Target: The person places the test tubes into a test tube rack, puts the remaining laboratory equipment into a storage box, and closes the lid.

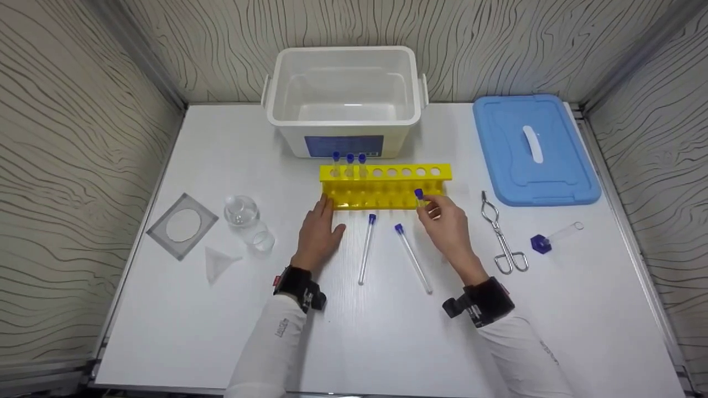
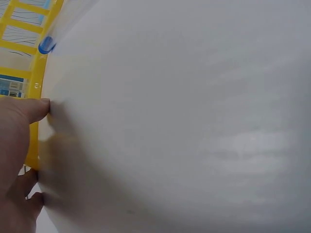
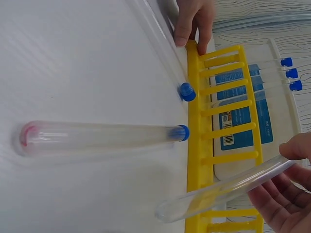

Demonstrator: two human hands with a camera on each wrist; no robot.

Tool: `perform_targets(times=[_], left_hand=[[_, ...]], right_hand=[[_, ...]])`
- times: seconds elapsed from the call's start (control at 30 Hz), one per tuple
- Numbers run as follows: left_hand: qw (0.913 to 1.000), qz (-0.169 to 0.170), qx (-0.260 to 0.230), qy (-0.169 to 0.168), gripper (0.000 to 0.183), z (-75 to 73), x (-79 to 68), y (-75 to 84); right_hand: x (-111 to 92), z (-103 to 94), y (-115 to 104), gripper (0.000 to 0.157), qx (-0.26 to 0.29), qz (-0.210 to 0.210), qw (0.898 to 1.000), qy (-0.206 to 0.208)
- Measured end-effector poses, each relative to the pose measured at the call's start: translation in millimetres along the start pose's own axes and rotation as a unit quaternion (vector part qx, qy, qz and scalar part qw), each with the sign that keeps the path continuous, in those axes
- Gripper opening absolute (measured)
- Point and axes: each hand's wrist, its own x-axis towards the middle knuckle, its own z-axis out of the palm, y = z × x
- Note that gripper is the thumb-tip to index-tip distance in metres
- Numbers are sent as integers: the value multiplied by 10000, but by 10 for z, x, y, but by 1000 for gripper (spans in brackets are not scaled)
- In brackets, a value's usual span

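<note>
While left hand [image 1: 319, 232] touches rack [image 1: 385, 189], right hand [image 1: 445, 224] pinches capped tube [image 3: 223, 190]

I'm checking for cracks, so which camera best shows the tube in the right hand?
Right wrist: it shows the tube close up, from its rounded end to the right hand. The head view shows chiefly its blue cap, small, by the hand; I can't make it out in the left wrist view.

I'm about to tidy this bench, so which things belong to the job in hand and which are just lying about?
Apparently in the job:
- yellow rack, touched by the left hand
- capped tube in the right hand
- three racked tubes
- two loose tubes

Apparently lying about:
- white box
- blue lid
- tongs
- funnel
- flask
- beaker
- gauze square
- purple-based cylinder
</note>
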Motion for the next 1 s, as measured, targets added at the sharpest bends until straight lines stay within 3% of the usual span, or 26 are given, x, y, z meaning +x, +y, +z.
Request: perform_targets(times=[0.33,0.57,0.8,1.0], left_hand=[[10000,44,45,31,73,-13,-8,22],[9998,142,76,85,72,-11,-6,16],[9999,127,58,79,72,-4,1,14],[9997,198,-34,124,72,-6,-4,-2]], right_hand=[[64,-106,-275,35,905,-345,9937,562],[101,-146,-430,34,1567,-867,9803,834],[125,-167,-611,33,1886,-1331,9689,895],[171,-113,-750,32,2008,-1448,9642,945]])
